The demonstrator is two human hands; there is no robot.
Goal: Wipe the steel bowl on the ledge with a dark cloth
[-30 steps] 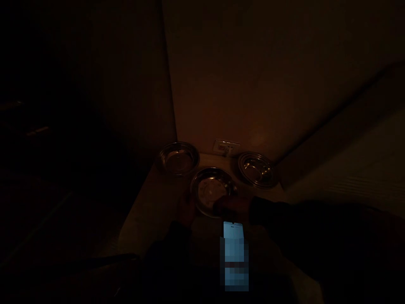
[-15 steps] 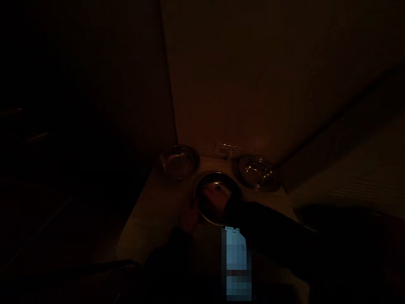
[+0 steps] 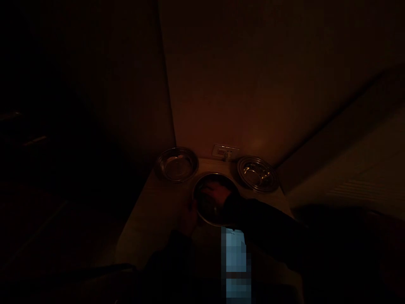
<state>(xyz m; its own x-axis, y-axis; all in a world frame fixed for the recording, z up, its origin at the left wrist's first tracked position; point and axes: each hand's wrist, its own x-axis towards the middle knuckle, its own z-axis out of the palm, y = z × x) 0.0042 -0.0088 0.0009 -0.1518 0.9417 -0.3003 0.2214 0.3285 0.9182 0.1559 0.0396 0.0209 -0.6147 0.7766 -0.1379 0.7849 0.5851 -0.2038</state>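
A round metal bowl [image 3: 211, 223] stands on the small table, tilted a little toward me. My left hand [image 3: 189, 217] is at its left rim with the thumb near the edge, and appears closed on it; most of those fingers are lost in the dark. Inside the bowl is my right hand [image 3: 218, 192], reaching in from the right in a dark sleeve. Its fingers look stretched and apart, pointing left. Whatever lies under that hand is too dark to make out.
A wide shallow metal bowl [image 3: 177, 179] sits at the table's back left, and stacked metal dishes [image 3: 257, 188] at the back right. Behind them a wall socket [image 3: 225, 151] is set in the wall. A bright pixelated patch [image 3: 236, 253] glows below the bowl.
My right hand has shifted slightly within the bowl, its fingers now more spread. The left hand stays at the rim. The view has moved slightly.
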